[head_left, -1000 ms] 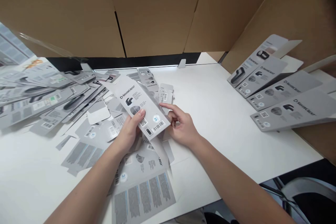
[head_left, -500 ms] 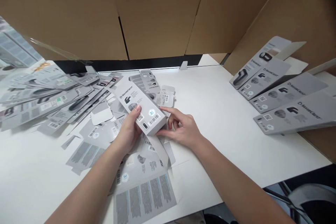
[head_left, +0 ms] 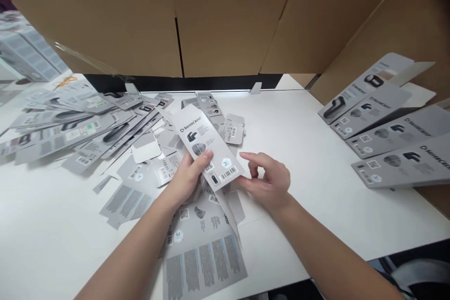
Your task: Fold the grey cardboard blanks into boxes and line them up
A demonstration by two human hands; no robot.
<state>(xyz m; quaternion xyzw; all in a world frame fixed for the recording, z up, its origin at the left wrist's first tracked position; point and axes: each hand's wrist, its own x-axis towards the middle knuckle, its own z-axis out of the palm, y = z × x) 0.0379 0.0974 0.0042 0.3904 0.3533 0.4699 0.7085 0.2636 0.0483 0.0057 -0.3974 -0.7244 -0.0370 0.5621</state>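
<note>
My left hand (head_left: 188, 173) grips a grey printed carton (head_left: 204, 143), thumb across its front face and the fingers behind it, hidden. The carton is tilted, its far end leaning up to the left. To its right is my right hand (head_left: 269, 176), with index finger and thumb apart and the other fingers curled. The thumb tip is at the carton's lower right corner; whether it touches cannot be made out. Beneath lie flat, unfolded carton blanks (head_left: 206, 262), some with rows of grey text panels.
A pile of flat cartons (head_left: 80, 126) spreads over the left of the white table (head_left: 281, 126). Several opened-out cartons (head_left: 397, 164) stand leaning at the right. Brown cardboard walls (head_left: 228, 18) rise behind and to the right.
My right hand has moved away from the carton's side, its index finger now clear of it. The carton has turned to look flatter, its end face no longer showing. The view has shifted slightly.
</note>
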